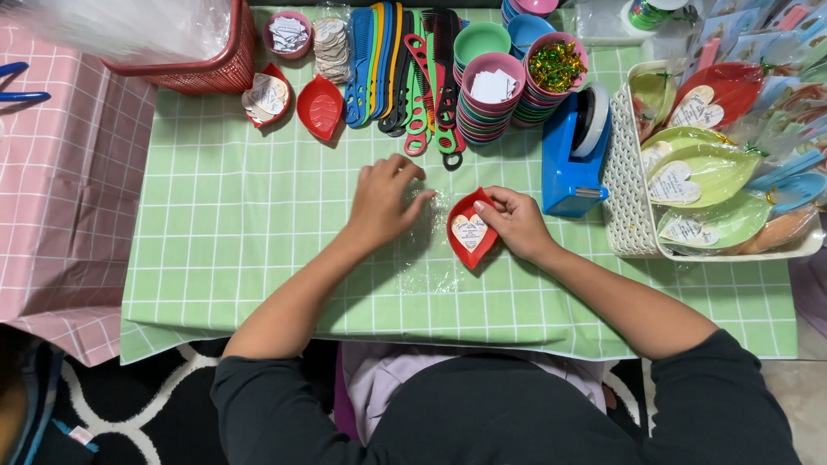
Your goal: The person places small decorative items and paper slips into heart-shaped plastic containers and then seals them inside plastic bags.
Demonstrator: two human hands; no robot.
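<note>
Dish (472, 229), long axis toward me, lies pinched at its right rim by my right hand (515, 220); my left hand (383, 202) presses flat, fingers spread, on film (431, 258) just left.

A home craft table (215, 258) (checked cloth, stacked bowls (491, 95)).

red basket (202, 65) cut off at top edge, white tray (633, 207) partly cropped at right, heart card (469, 231) print too small

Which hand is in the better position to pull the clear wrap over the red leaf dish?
Probably the left hand: it lies flat on the clear wrap, beside the red leaf dish. The right hand is busy, its fingers resting on the dish's right edge and steadying it.
</note>
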